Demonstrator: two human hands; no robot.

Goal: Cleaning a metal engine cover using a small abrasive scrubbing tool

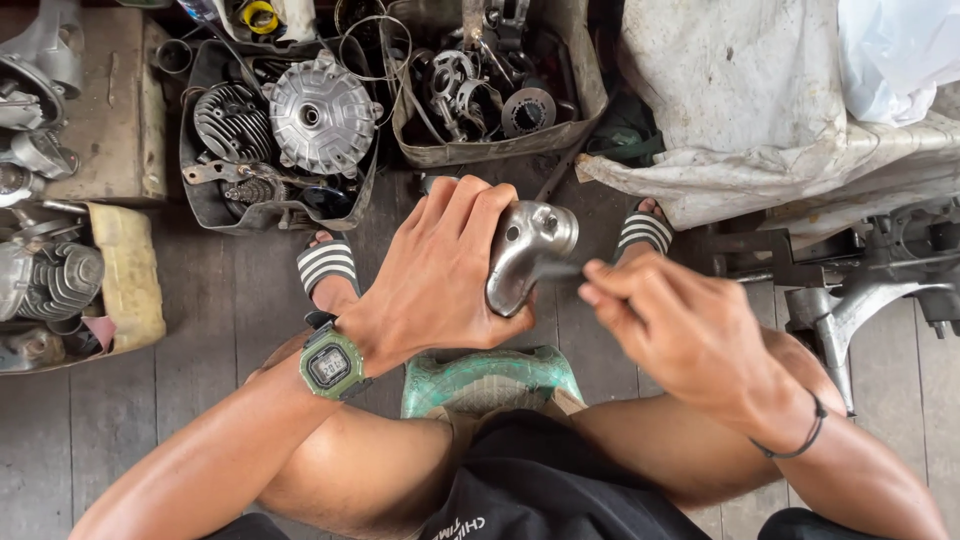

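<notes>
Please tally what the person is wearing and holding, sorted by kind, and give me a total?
Striped sandals: 2
Wristwatch: 1
Black wrist cord: 1
Curved metal part, in the left hand: 1
Thin tool, blurred, in the right hand: 1
Total: 6

The floor (210, 340) consists of grey, weathered wooden planks running away from the hands. Beyond the hands, 2 open trays stand side by side: a dark tray (200, 190) holding a finned cylinder and a round metal hub, and a grey tray (480, 150) of small metal parts. Left of the hands, a yellowed container (135, 290) holds another finned part. Right of the hands, a stained white cloth (740, 110) covers a bulky object. Lighting is even daylight.
</notes>
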